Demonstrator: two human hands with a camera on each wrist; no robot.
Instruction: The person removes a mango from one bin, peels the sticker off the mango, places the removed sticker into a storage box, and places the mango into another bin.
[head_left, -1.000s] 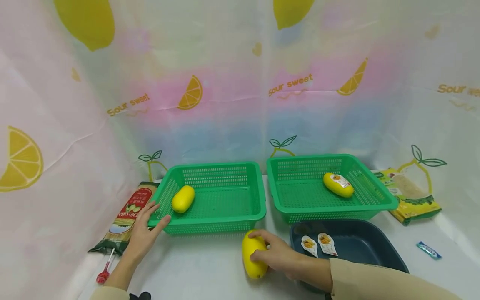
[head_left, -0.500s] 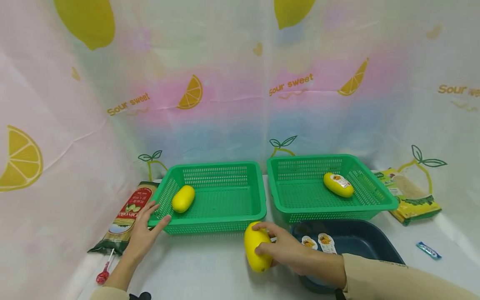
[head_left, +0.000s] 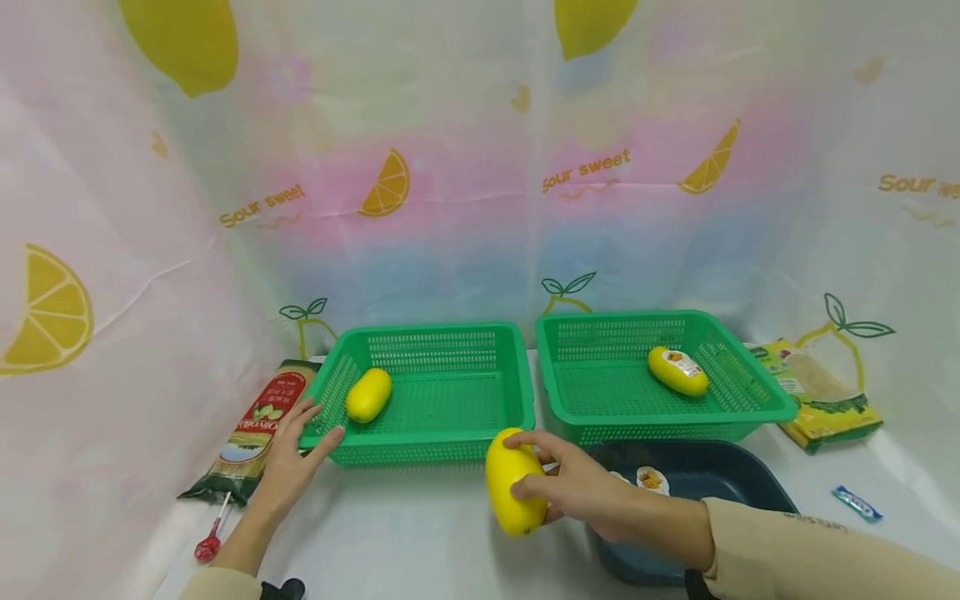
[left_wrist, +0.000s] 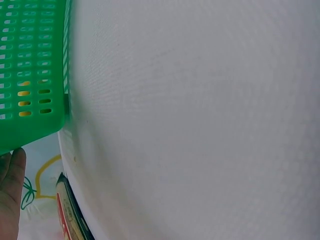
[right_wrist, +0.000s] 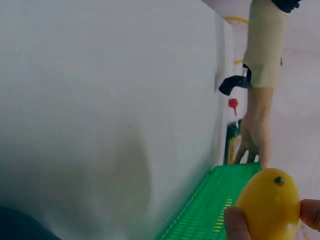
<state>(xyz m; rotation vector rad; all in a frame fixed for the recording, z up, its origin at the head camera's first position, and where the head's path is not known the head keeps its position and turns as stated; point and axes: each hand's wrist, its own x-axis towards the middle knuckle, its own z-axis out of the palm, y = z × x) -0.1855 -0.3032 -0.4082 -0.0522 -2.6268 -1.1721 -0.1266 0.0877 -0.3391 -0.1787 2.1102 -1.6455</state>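
Note:
My right hand grips a smooth yellow oblong fruit, thumb on one side and fingers on the other. The fruit is raised over the white table and overlaps the front rim of the left green basket in the head view. Its small stem scar faces the right wrist camera, where the fingertips pinch the fruit from both sides. My left hand rests at the front left corner of that basket, fingers spread over the rim. Inside the basket lies another yellow fruit.
A second green basket holds a yellow fruit with a label. In front of it stands a dark blue basin with stickers on its rim. Around these lie a pasta bag, a lollipop, a yellow packet and a small wrapped candy.
My right hand has lifted the yellow fruit off the table, up and toward the left basket's front rim. The left hand has stayed at the basket corner.

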